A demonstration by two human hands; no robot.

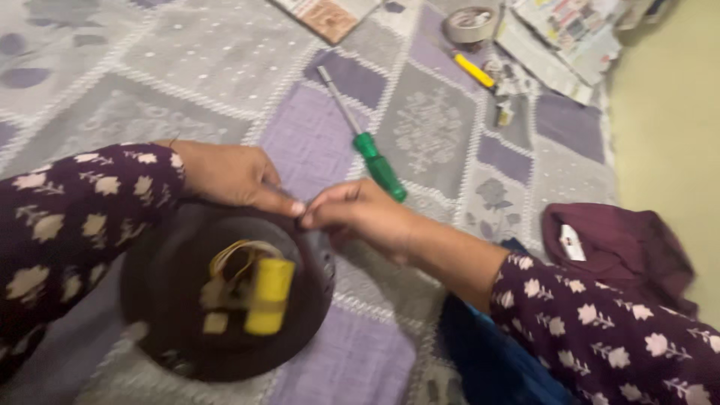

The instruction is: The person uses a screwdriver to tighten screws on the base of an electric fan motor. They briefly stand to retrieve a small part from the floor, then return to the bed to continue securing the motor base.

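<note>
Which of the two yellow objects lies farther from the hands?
The slim yellow tool beside the tape roll; the yellow cylinder sits on the dark round plate.

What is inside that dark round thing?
Inside the dark round casing sit a yellow cylinder and looped yellowish wires. Its far rim is covered by both hands.

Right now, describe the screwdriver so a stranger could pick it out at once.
Start from the patchwork bedspread of grey and purple squares. Just beyond the person's right hand, a screwdriver lies slanted across a purple patch, its metal shaft pointing away. Its bright green handle sets it apart from the yellow tool farther off, near the tape roll.
</note>
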